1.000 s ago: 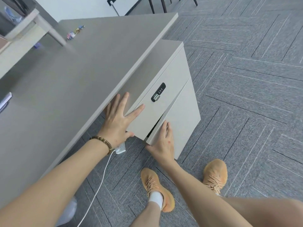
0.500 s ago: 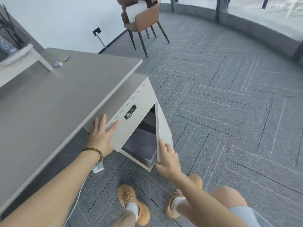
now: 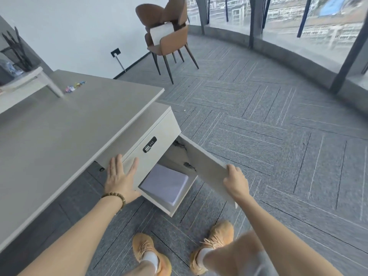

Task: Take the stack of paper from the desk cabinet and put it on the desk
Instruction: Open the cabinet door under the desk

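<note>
A white stack of paper (image 3: 165, 183) lies flat inside the lower compartment of the beige desk cabinet (image 3: 159, 128), which stands under the right end of the grey desk (image 3: 69, 124). The cabinet door (image 3: 207, 166) is swung wide to the right. My right hand (image 3: 236, 181) grips the door's outer edge. My left hand (image 3: 121, 177) rests flat, fingers spread, on the drawer front just below the combination lock (image 3: 149, 144), left of the paper.
A brown chair (image 3: 167, 36) stands on the grey carpet at the back. Small colourful bits (image 3: 74, 87) and a raised shelf (image 3: 25, 80) sit on the desk's far left. Curved windows line the right side. My orange shoes (image 3: 151, 253) are below the cabinet.
The cabinet door has swung from almost shut to wide open with my right hand on its edge. The stack of paper has come into sight. My left hand stays on the drawer front.
</note>
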### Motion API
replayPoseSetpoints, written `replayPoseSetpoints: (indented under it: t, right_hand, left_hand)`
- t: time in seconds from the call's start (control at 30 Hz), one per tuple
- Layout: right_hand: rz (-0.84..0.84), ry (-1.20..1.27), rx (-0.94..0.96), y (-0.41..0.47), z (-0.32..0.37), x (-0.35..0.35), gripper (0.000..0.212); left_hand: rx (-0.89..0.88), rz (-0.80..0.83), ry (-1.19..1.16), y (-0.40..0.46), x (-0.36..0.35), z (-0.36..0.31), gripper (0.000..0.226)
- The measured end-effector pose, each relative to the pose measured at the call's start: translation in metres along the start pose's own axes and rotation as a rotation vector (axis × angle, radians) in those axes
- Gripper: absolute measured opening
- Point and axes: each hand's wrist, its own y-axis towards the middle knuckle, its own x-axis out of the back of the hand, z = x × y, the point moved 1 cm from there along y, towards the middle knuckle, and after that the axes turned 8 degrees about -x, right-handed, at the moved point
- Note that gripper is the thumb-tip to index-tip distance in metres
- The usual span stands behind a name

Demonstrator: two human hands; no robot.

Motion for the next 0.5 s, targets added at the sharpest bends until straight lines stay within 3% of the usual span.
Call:
replayPoseSetpoints:
  t: [0.3,0.5]
  right_hand:
    - [-0.004,-0.291,-0.006,0.040,0.007,0.016,0.091]
    - [0.053,-0.376,-0.024,0.056,0.010,0.028,0.096]
  left_hand:
    - [0.043,-0.083,0.002,0.004,-0.009,-0.005,0.135]
    - [0.076,-0.072,0.040,0.007,-0.014,-0.010,0.132]
